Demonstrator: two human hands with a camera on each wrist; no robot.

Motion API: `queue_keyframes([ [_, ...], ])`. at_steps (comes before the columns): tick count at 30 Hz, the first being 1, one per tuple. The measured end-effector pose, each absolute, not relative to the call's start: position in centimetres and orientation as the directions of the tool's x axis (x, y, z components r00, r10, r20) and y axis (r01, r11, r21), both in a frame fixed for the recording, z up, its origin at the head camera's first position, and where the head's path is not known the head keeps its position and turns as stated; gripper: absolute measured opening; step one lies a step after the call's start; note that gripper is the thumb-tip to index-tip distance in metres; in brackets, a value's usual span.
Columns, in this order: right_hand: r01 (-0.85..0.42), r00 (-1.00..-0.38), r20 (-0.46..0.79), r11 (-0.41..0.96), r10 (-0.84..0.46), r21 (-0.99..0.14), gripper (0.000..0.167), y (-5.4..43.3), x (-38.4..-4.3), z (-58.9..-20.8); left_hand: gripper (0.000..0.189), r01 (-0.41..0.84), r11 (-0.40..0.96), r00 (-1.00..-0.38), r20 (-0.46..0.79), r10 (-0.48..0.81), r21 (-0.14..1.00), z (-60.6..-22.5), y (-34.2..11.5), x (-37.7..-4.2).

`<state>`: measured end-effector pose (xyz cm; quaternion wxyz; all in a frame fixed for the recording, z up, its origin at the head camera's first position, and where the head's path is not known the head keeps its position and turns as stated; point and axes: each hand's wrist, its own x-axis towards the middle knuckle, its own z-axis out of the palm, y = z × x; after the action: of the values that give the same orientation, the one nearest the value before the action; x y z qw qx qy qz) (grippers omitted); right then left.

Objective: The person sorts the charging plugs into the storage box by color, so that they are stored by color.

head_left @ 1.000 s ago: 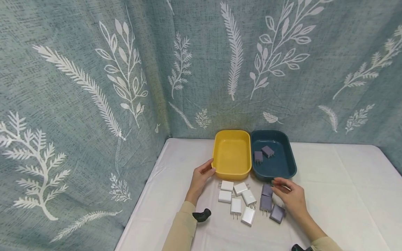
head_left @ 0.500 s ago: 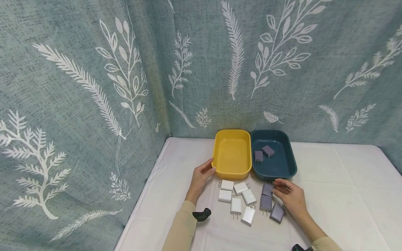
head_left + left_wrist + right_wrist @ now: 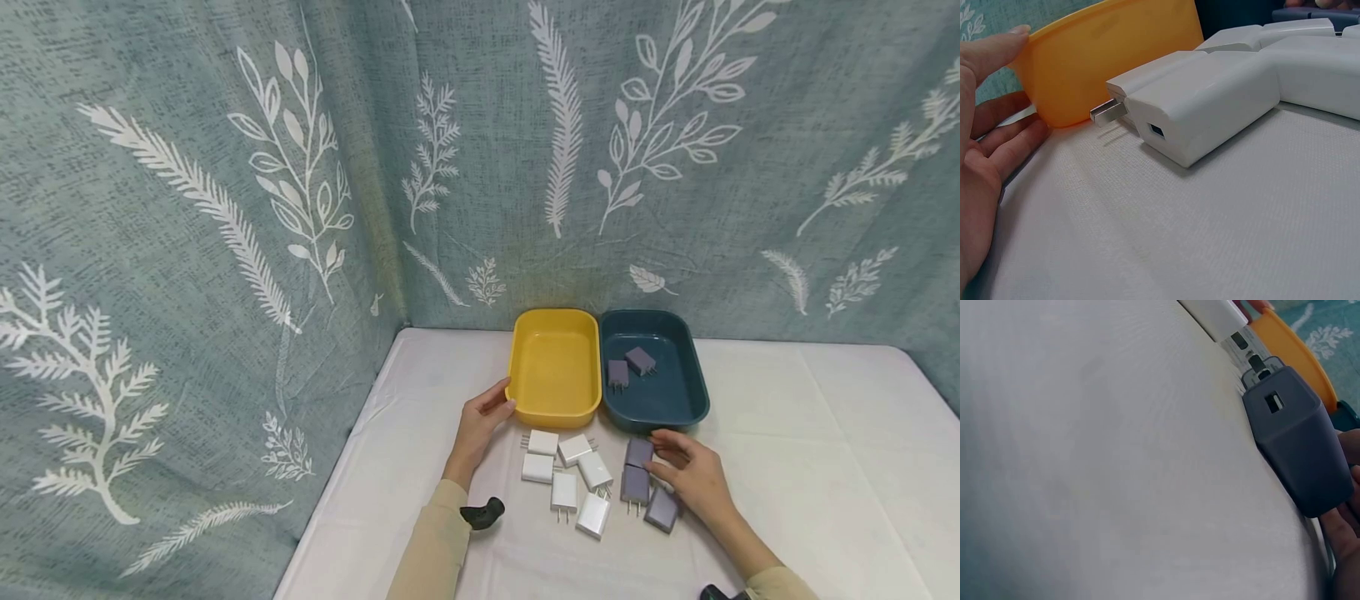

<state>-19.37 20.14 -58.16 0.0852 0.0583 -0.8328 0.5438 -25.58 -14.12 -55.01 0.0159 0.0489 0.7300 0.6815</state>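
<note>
My left hand (image 3: pixel 474 429) is at the near left corner of the yellow tray (image 3: pixel 517 417). In the left wrist view the thumb rests on its rim and the fingers touch the lower wall. My right hand (image 3: pixel 693 473) is beside a purple-grey plug-in charger (image 3: pixel 639 452) just below the dark blue tray (image 3: pixel 701 392); forefinger and thumb are spread at its right edge. A second grey charger (image 3: pixel 634 485) lies directly below that one. Nearest the palm is a third grey charger (image 3: pixel 662 510); in the right wrist view this grey charger (image 3: pixel 1300 444) hides part of the fingers.
Several white chargers (image 3: pixel 564 492) lie in a loose group below the yellow tray, prongs pointing various ways. Two grey chargers (image 3: pixel 641 361) lie inside the blue tray. A leaf-patterned curtain (image 3: pixel 480 167) hangs behind and left of the white-covered table (image 3: pixel 810 433).
The right hand's forefinger and thumb have spread apart, the thumb shifting down along the chargers. The left hand stays at the yellow tray, and the chargers lie as before.
</note>
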Motion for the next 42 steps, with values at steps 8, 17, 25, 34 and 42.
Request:
queue_keyframes([
  [8,-0.204,-0.979,0.193,0.349,-0.065,-0.915,0.052,20.57,-19.41,-58.15,0.049,0.048,0.067,-0.995,0.041,0.096,0.997,-55.09,-14.16,-25.59],
  [17,-0.262,-0.965,0.235,0.335,-0.118,-0.905,0.052,21.01,-19.59,-58.53,0.05,0.04,0.063,-0.995,0.035,0.092,0.997,-54.97,-14.16,-25.55],
  [25,-0.301,-0.953,0.26,0.369,-0.158,-0.879,0.058,20.99,-19.48,-58.49,0.05,0.038,0.073,-0.995,0.031,0.094,0.997,-54.91,-14.2,-25.54],
  [34,-0.303,-0.953,0.264,0.399,-0.15,-0.865,0.06,20.87,-19.34,-58.5,0.05,0.039,0.085,-0.995,0.03,0.096,0.996,-54.89,-14.17,-25.51],
  [42,-0.307,-0.952,0.273,0.419,-0.14,-0.854,0.059,20.73,-19.25,-58.56,0.05,0.046,0.077,-0.994,0.038,0.103,0.996,-55.04,-14.3,-25.61],
])
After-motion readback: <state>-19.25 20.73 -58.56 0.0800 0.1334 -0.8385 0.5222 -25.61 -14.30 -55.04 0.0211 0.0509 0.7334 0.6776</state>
